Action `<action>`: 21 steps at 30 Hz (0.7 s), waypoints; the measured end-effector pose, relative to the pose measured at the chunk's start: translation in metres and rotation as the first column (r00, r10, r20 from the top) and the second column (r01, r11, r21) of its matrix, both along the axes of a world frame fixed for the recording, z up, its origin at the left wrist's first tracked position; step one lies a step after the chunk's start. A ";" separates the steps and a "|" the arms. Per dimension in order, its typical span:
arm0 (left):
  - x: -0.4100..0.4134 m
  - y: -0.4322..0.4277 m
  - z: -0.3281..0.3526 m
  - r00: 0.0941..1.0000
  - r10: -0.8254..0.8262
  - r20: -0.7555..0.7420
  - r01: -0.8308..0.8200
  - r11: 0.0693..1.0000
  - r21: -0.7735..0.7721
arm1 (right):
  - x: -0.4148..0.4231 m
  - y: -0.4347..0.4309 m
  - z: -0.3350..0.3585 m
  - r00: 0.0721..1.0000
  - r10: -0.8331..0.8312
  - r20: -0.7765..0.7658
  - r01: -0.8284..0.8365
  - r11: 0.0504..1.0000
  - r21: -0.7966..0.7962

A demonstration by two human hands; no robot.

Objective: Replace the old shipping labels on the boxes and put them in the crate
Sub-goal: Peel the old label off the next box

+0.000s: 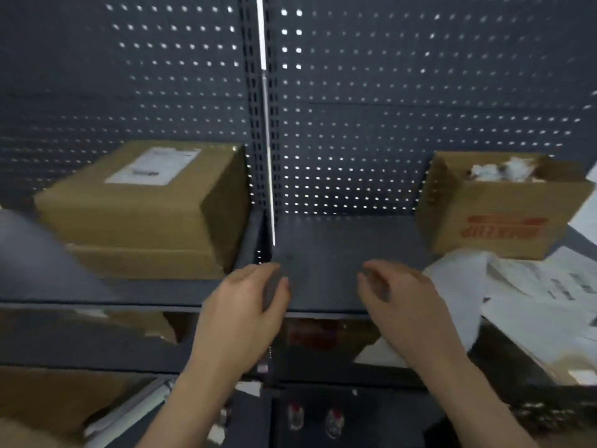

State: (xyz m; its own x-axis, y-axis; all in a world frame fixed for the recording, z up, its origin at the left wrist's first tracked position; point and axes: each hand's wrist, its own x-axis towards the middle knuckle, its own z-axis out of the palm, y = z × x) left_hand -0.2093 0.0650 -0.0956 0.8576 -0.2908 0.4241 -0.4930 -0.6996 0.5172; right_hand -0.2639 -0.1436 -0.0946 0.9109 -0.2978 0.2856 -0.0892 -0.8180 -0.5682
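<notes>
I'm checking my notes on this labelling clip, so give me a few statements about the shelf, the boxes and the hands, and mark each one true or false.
The closed box on the left carries a white label on top. True.
The left hand holds a label. False: it holds nothing.
The open box on the right has red print on its side. True.
The right hand rests on the open box. False: it is well apart from it, by the shelf's front edge.
Loose white paper sheets lie right of the hands. True.
</notes>
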 end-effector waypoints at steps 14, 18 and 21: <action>0.066 0.211 0.016 0.843 0.536 -0.046 -0.538 0.843 -0.030 | 0.143 0.135 0.038 0.963 0.235 0.130 -0.234 0.972 -0.021; 0.076 0.232 0.017 0.774 0.631 -0.050 -0.633 0.773 -0.046 | 0.166 0.138 0.045 0.958 0.234 0.169 -0.234 0.972 -0.018; 0.087 0.240 0.020 0.747 0.663 -0.055 -0.665 0.743 -0.078 | 0.181 0.137 0.047 0.965 0.219 0.143 -0.222 0.975 0.006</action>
State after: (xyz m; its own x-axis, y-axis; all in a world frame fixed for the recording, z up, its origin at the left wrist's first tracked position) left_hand -0.1223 0.3048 -0.0754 0.8294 0.3922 0.3978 0.0914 -0.7977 0.5960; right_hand -0.0829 -0.0064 -0.0471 0.9059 -0.1015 0.4112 0.1740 -0.7959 -0.5799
